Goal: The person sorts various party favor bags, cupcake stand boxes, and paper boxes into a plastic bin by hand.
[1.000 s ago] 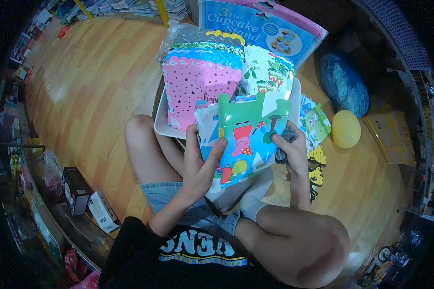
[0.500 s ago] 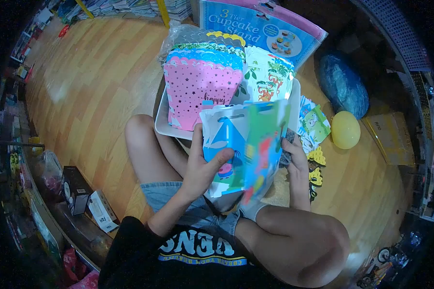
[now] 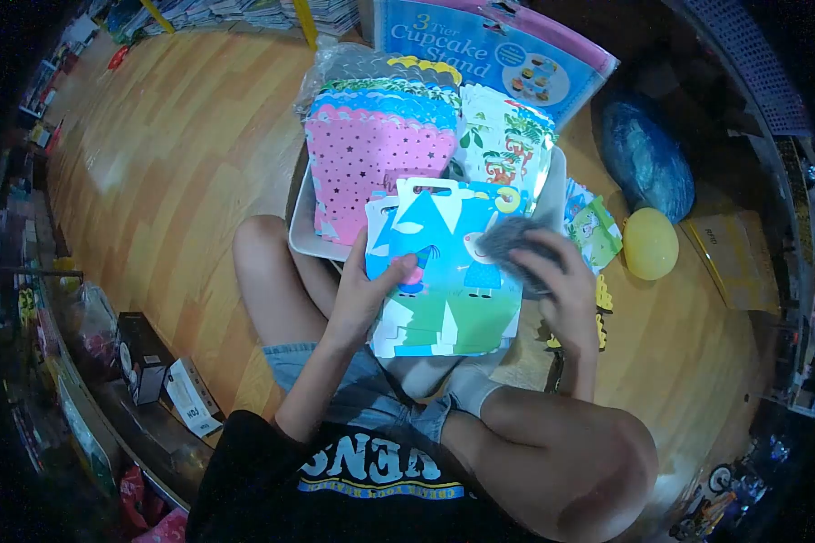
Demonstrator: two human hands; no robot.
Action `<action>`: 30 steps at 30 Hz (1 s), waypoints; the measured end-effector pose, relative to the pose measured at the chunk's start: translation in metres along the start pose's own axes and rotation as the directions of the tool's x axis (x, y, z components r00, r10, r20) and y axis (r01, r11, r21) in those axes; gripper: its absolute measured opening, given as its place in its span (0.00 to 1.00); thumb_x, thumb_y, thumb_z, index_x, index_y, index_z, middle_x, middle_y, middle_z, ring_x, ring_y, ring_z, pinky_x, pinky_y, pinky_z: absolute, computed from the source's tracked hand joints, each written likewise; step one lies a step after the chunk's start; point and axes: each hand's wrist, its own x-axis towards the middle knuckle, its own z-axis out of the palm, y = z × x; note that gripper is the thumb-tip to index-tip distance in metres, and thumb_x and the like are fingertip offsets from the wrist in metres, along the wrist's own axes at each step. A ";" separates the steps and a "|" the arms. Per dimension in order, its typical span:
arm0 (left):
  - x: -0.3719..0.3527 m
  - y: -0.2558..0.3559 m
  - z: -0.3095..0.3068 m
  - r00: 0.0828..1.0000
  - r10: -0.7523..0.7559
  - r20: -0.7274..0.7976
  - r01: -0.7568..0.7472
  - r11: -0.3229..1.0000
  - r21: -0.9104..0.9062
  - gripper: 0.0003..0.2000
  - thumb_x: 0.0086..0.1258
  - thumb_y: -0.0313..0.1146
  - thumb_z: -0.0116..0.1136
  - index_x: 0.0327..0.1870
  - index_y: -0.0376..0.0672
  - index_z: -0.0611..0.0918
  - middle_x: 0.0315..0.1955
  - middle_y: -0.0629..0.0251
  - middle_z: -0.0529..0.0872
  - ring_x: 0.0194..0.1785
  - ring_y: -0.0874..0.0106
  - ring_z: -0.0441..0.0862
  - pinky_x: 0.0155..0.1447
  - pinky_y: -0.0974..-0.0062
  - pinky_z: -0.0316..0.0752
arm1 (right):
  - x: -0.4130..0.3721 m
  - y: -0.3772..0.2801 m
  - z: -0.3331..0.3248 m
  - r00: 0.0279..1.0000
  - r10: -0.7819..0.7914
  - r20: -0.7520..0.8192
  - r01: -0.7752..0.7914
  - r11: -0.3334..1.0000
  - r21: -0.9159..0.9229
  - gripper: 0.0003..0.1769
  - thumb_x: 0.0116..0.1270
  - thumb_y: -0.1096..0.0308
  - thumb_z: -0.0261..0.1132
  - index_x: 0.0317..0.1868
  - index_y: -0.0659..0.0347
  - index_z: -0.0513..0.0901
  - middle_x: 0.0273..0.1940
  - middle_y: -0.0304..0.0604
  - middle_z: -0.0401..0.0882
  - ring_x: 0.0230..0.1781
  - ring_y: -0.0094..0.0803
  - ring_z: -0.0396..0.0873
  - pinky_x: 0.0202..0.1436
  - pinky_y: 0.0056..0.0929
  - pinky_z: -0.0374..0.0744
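My left hand [image 3: 369,294] grips the left edge of a stack of blue and green printed card cutouts [image 3: 444,312], its thumb on the front. The cards show cartoon figures and have a slot at the top. Over their right side my right hand [image 3: 561,276] holds a grey cloth [image 3: 516,244], smeared by motion. Behind the cards a white bin [image 3: 306,231] holds pink star-dotted cards [image 3: 371,163] on the left and white cards with a leaf and monkey print [image 3: 507,145] on the right.
A blue cupcake stand package [image 3: 480,54] stands behind the bin. To the right are a yellow balloon [image 3: 650,244], a blue wrapped bundle [image 3: 645,163] and a cardboard box [image 3: 733,262]. Black [image 3: 143,357] and white [image 3: 191,396] boxes sit at the left.
The front card, which was swinging blurred on the right, now lies flat on the stack. My right hand has come up from the stack's right edge with the grey cloth over the cards.
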 end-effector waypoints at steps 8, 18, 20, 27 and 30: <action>-0.006 -0.012 0.020 0.990 0.140 0.021 -0.138 0.989 -0.054 0.26 0.61 0.27 0.57 0.58 0.35 0.59 0.47 0.60 0.73 0.47 0.75 0.74 0.51 0.78 0.70 | 0.013 -0.035 0.017 0.921 -0.246 0.304 0.139 0.932 0.334 0.40 0.46 0.51 0.66 0.57 0.63 0.66 0.63 0.52 0.57 0.65 0.43 0.56 0.65 0.47 0.55; -0.025 -0.006 0.023 0.941 0.323 0.099 -0.335 0.930 0.153 0.19 0.62 0.25 0.56 0.51 0.33 0.64 0.45 0.58 0.73 0.46 0.75 0.73 0.49 0.78 0.68 | 0.020 -0.015 0.049 0.999 -0.032 -0.015 0.033 0.997 0.075 0.26 0.56 0.63 0.57 0.49 0.77 0.69 0.62 0.50 0.61 0.65 0.51 0.54 0.65 0.52 0.52; -0.029 -0.004 0.023 0.930 0.346 0.123 -0.364 0.915 0.175 0.19 0.62 0.25 0.56 0.51 0.34 0.64 0.44 0.58 0.74 0.46 0.74 0.73 0.49 0.77 0.69 | 0.019 -0.006 0.056 0.977 0.062 -0.205 -0.022 0.981 0.195 0.23 0.58 0.67 0.56 0.49 0.79 0.69 0.60 0.53 0.63 0.61 0.54 0.60 0.63 0.49 0.59; -0.028 0.006 0.009 0.955 0.259 -0.143 -0.255 0.966 0.049 0.23 0.62 0.27 0.56 0.56 0.35 0.61 0.45 0.61 0.74 0.46 0.75 0.74 0.49 0.78 0.70 | 0.012 0.026 0.045 0.820 0.561 -0.114 -0.463 0.766 0.446 0.13 0.63 0.68 0.56 0.45 0.66 0.72 0.38 0.52 0.74 0.39 0.42 0.74 0.44 0.33 0.70; -0.018 0.004 -0.004 0.935 0.308 -0.176 -0.298 0.951 0.083 0.24 0.62 0.28 0.56 0.56 0.35 0.61 0.45 0.61 0.74 0.46 0.75 0.74 0.49 0.79 0.71 | 0.012 0.011 0.028 0.812 0.452 -0.370 -0.349 0.883 0.312 0.15 0.61 0.67 0.59 0.45 0.65 0.73 0.38 0.51 0.74 0.40 0.41 0.74 0.45 0.32 0.70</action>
